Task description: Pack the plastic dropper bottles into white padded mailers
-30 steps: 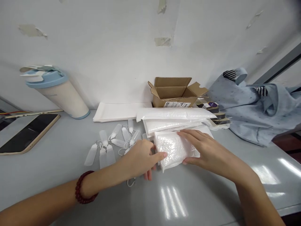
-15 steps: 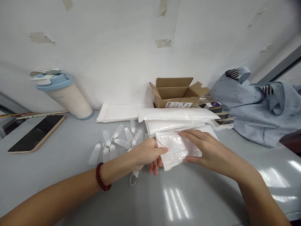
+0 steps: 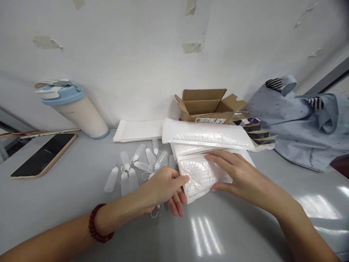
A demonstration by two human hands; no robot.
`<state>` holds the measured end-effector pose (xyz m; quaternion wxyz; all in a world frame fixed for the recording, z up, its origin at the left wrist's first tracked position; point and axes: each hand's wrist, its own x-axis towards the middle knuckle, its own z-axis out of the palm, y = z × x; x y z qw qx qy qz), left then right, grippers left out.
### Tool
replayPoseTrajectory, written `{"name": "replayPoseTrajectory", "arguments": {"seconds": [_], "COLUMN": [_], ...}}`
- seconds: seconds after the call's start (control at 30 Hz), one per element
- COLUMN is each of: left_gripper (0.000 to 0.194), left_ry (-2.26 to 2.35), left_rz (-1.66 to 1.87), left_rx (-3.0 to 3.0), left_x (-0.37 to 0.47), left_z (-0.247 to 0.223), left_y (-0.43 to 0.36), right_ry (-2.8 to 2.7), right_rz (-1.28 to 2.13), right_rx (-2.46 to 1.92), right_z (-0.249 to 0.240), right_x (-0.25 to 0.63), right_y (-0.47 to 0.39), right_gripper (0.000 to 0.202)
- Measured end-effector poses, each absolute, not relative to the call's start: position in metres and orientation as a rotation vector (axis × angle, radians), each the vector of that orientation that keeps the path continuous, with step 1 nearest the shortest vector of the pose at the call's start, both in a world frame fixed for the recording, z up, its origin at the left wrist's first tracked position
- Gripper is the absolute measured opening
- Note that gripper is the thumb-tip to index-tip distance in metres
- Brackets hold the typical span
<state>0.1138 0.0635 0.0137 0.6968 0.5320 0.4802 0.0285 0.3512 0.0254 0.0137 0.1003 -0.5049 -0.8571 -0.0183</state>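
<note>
A white bubble mailer (image 3: 200,173), shiny and wrinkled, lies between my hands at the near side of a pile. My left hand (image 3: 169,187) pinches its left edge, thumb on top and fingers below. Around its right part curls my right hand (image 3: 234,169), fingers over the top and thumb at the near edge. More white mailers (image 3: 208,134) are stacked just behind, the top one lying crosswise. To the left, several small translucent squeeze bottles (image 3: 111,180) with looped caps are scattered, some partly hidden by my left hand and forearm.
An open cardboard box (image 3: 204,105) stands against the wall, with flat white envelopes (image 3: 140,130) to its left. A tumbler (image 3: 79,111) and a phone (image 3: 45,154) sit at the left. Dark packs (image 3: 257,133) and a blue cloth (image 3: 297,123) lie at the right.
My left hand has shifted slightly left and toward me, along with the mailer's left edge. The crosswise top mailer has tilted, showing more of its face. The right hand barely moved.
</note>
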Motion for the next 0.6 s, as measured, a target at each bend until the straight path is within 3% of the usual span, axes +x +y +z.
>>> {"name": "replayPoseTrajectory", "arguments": {"seconds": [0.1, 0.2, 0.33, 0.43, 0.6], "left_gripper": [0.039, 0.043, 0.022, 0.044, 0.041], "left_ry": [1.125, 1.376, 1.584, 1.406, 1.307], "left_rz": [0.060, 0.306, 0.639, 0.481, 0.353], "left_rx": [1.418, 1.810, 2.430, 2.797, 3.054], "left_x": [0.103, 0.092, 0.080, 0.078, 0.088], "left_z": [0.024, 0.037, 0.040, 0.031, 0.018], "left_y": [0.068, 0.082, 0.110, 0.125, 0.129], "right_ry": [-2.526, -2.524, -2.441, -2.314, -2.117], "right_rz": [-0.043, -0.021, -0.002, -0.067, -0.165], "right_rx": [-1.485, -1.494, -1.504, -1.551, -1.642], "right_z": [0.011, 0.011, 0.016, 0.019, 0.018], "right_x": [0.352, 0.354, 0.357, 0.359, 0.361], "right_y": [0.026, 0.025, 0.024, 0.025, 0.030], "right_gripper": [0.073, 0.071, 0.064, 0.057, 0.047]}}
